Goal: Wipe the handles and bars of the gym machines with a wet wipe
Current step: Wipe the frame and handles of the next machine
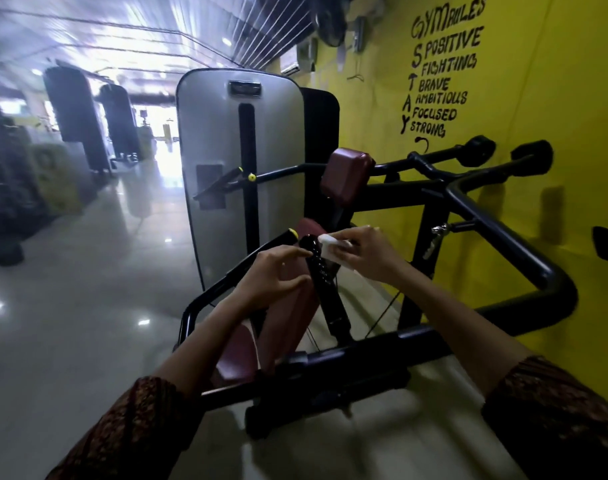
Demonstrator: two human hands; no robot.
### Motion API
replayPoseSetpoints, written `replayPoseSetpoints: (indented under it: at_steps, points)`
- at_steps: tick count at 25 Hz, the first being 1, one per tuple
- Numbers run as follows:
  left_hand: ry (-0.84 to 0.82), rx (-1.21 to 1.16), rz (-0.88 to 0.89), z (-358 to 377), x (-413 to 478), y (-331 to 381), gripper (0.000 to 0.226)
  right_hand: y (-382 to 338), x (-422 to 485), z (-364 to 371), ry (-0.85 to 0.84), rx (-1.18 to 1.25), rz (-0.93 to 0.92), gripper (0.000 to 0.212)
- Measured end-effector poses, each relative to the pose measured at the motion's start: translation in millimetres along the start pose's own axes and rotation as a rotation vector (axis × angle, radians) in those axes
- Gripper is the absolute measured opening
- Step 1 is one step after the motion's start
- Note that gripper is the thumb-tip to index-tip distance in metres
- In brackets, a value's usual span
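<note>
Sleeves (558,414) cropped; right hand (364,254) half hides wipe (330,250) against handle (321,271).

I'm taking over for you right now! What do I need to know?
Left grip: holds the black ribbed handle between thumb and fingertips.
Right grip: presses the white wet wipe onto that handle's top.
Done: only this handle's top is under the wipe; what else is clean doesn't show.
Left: finish this handle's lower part, then probably the black bar and the two padded handles by the yellow wall.
</note>
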State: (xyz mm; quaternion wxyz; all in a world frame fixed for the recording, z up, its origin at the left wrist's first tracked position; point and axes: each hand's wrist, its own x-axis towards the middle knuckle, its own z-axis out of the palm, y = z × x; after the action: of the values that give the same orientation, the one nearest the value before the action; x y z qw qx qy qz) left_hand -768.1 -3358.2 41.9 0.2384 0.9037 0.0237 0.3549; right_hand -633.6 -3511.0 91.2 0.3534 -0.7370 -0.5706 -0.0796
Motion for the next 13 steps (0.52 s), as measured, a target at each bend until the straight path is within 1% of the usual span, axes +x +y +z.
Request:
replayPoseSetpoints:
  at_steps: [3, 5, 9, 11, 13]
  points:
    - [-0.009, 0.032, 0.056, 13.4, 16.3, -12.0, 0.039, 22.1, 31.5, -1.6, -0.008, -0.071, -0.097, 0.028]
    - [-0.003, 0.036, 0.042, 18.3, 21.5, -18.0, 0.039, 36.3, 42.8, -1.7, -0.042, -0.04, -0.252, 0.028]
    - [-0.016, 0.089, 0.039, 24.6, 17.5, -19.2, 0.038, 63.6, 47.4, -1.0, -0.258, -0.092, -0.616, 0.03]
    - [-0.015, 0.101, -0.009, 27.6, 14.5, -14.4, 0.035, 75.0, 50.0, -2.7, -0.329, -0.08, -0.733, 0.031]
    - [0.047, 0.112, -0.104, 32.7, 7.5, -5.6, 0.032, 84.0, 56.4, -6.5, -0.368, -0.033, -0.861, 0.034]
